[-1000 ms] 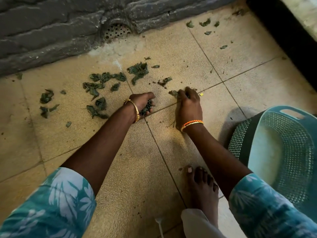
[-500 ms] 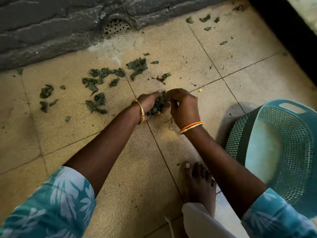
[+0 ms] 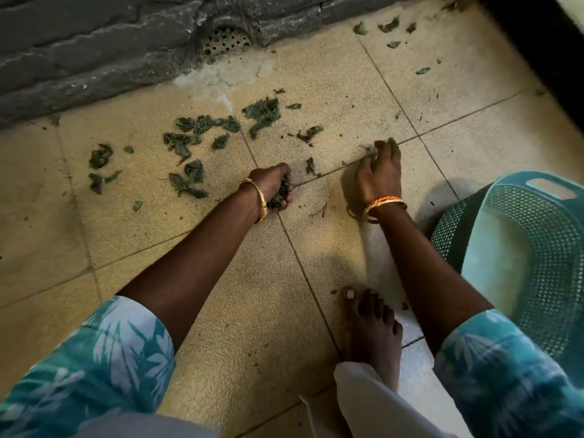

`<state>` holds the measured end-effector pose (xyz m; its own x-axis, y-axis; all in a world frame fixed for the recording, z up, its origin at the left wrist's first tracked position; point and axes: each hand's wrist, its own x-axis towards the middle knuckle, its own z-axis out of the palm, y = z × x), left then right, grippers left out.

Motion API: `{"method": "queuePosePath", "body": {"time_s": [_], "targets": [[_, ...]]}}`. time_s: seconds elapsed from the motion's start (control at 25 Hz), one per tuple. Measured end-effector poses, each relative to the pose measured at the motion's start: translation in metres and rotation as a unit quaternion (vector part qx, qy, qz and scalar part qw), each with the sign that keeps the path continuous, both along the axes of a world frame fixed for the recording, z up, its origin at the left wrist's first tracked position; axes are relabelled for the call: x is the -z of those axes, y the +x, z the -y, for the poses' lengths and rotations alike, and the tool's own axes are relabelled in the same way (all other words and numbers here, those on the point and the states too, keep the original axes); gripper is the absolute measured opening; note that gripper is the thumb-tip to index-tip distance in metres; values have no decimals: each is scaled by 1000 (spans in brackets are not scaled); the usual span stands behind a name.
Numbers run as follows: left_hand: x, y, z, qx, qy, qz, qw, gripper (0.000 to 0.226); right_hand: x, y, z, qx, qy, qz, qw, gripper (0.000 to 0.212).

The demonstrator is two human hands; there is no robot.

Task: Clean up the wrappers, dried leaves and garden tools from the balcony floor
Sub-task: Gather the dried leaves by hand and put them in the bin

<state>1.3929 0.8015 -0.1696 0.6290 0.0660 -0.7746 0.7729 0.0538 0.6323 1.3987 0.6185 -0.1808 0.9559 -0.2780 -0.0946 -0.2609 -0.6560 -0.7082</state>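
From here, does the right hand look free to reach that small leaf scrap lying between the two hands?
Probably yes. The right hand reaches along the floor, apparently holding nothing, and only bare tile separates it from the leaf scrap. The left hand, gripping a bunch of dried leaves, sits beside it, not across the path.

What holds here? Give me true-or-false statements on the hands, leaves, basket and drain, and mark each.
1. The left hand grips a clump of dried leaves. True.
2. The right hand holds a garden trowel. False: its fingers reach down to the floor tile; no tool shows.
3. The teal basket is full of leaves. False: its visible inside shows none.
4. A round drain grate sits at the wall's foot. True.
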Motion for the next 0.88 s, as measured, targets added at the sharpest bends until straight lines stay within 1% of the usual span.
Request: {"method": "queuePosePath", "body": {"time_s": [0.04,0.08,0.12,0.2,0.28,0.4,0.44,0.52,0.6,0.68,0.8,0.88], "targets": [[0,0,-6,-14,2,-4,1000,30,6,4,0,-10,-15,-37,999,51],[0,0,-10,-24,2,-8,1000,30,12,4,-6,-33,-32,-52,998,55],[-1,-1,-13,-28,3,-10,1000,30,15,2,-16,-68,-55,-49,995,58],[-3,-4,-16,-30,13,-9,999,30,22,-4,-37,-156,-85,-12,984,58],[-6,-6,-17,-37,19,-3,999,30,27,-12,-55,-231,-113,47,965,49],[-7,-9,-15,-33,29,4,999,29,31,-25,-61,-291,-152,138,934,26],[-7,-9,-15,-27,34,6,999,29,32,-33,-58,-305,-165,150,926,21],[-6,-11,-13,-15,38,14,999,29,30,-47,-45,-311,-168,161,921,25],[-5,-12,-12,-9,34,19,999,30,25,-55,-31,-292,-137,160,933,26],[-4,-15,-12,-5,33,15,999,30,24,-65,-22,-288,-123,162,936,18],[-2,-19,-11,5,28,8,1000,29,32,-87,-21,-323,-164,148,920,27],[0,-22,-10,3,26,6,1000,28,32,-100,-25,-324,-189,145,915,19]]}}
